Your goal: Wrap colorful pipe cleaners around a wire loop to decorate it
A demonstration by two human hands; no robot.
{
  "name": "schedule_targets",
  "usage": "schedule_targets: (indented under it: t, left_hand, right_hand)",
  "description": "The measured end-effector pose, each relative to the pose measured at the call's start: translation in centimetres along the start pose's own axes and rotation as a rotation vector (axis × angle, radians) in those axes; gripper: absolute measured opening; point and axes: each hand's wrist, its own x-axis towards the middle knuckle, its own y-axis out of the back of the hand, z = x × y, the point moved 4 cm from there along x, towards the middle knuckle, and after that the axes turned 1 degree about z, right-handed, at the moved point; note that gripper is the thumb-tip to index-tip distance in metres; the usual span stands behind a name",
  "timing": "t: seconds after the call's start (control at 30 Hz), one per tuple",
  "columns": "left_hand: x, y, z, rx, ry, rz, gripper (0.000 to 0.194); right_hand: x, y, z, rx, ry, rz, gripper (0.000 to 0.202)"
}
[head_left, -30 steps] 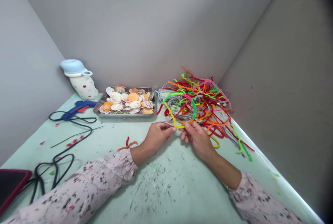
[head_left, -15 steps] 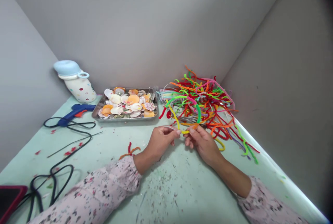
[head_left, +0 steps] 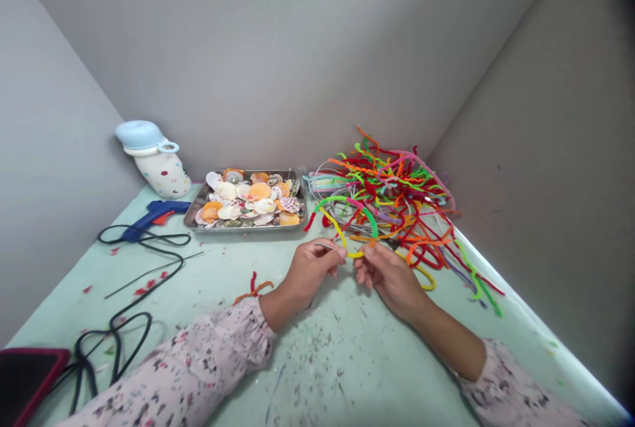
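Observation:
A multicoloured pipe cleaner, in green, pink, orange, red and yellow sections, curves in a loop above my hands. My left hand pinches its yellow lower part between thumb and fingers, and a thin white strand also shows at that hand. Close by on the right, my right hand grips the loop where yellow meets orange. A short yellow stretch shows between the two sets of fingertips. Both hands hover over the table, in front of a tangled heap of pipe cleaners.
A metal tray of seashells stands at the back. Left of it are a blue glue gun with a black cord and a dotted bottle. An orange-red pipe cleaner piece lies near my left wrist; a red-edged dark object sits front left.
The pipe cleaner loop has become a little smaller and lower above my fingers. The whole view has shifted slightly; both hands keep their grip.

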Motion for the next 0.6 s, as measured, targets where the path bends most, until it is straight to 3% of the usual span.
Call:
schedule_targets:
  t: [0.33, 0.6]
  left_hand:
    - [-0.15, -0.11, -0.52, 0.004, -0.014, -0.044, 0.031]
    - [0.11, 0.08, -0.57, 0.001, -0.01, -0.05, 0.026]
  right_hand:
    - [0.3, -0.09, -0.19, 0.14, -0.034, -0.008, 0.025]
    - [0.29, -0.18, -0.18, 0.151, -0.019, -0.034, 0.025]
